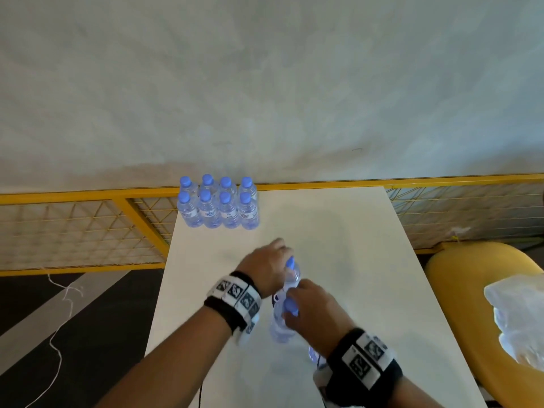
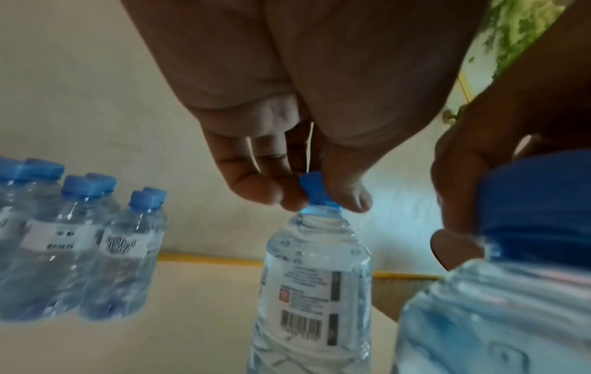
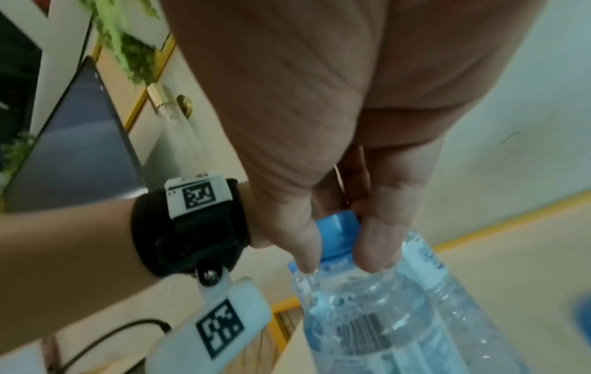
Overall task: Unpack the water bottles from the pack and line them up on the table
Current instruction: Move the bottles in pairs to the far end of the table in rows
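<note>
Head view: eight blue-capped water bottles (image 1: 218,206) stand in two rows at the far left corner of the white bench (image 1: 338,231). Nearer, the left hand (image 1: 265,267) pinches one bottle's cap (image 1: 290,262), and the right hand (image 1: 315,312) pinches another's.

Left wrist view: fingers (image 2: 255,187) clamp the cap (bottle upright).

Right wrist view: fingertips (image 3: 305,250) grip a blue cap (image 3: 338,234).

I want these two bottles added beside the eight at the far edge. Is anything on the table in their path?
Nothing visible: the table is bare between the held bottles and the group of eight.
</note>
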`<state>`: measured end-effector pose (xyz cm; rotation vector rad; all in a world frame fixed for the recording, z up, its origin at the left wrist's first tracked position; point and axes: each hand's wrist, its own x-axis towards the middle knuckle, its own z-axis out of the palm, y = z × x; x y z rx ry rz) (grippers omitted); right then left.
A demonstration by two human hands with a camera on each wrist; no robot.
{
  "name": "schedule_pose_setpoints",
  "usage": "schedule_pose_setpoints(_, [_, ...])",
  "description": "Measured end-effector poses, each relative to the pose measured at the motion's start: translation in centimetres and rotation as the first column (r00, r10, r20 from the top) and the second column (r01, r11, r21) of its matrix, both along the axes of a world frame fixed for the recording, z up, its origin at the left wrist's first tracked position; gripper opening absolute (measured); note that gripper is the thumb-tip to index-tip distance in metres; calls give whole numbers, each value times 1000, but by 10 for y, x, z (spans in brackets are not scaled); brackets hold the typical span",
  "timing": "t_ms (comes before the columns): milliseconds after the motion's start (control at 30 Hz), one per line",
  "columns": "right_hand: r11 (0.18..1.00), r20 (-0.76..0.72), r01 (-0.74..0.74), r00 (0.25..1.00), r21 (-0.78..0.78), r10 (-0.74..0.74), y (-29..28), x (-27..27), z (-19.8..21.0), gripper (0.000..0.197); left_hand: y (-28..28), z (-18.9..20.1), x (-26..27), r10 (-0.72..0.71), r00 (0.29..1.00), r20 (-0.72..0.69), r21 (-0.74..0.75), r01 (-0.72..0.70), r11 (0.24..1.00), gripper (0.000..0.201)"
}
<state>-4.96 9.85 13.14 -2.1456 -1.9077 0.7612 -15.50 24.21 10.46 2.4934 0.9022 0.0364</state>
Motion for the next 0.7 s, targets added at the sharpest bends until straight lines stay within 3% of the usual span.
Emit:
schedule_pose_setpoints(100, [1000,39,-13,999,14,12,50,15,15,18,46,13,15,7,1000,8,151,-8,989,21])
schedule_pose_setpoints(300, [996,71,38,997,82,-44,152,43,14,23,138,17,56,38,998,-42,266,-25,964,20])
schedule_pose_setpoints(500, [994,110,104,988,37,-107,237,63,-15,14,208,-6,77,107,990,-87,305,-76,949,14])
schedule_pose_setpoints(700, [994,158,108,982,-14,-105,286,71,-53,16,245,-36,81,113,976,-188,323,-47,945,23])
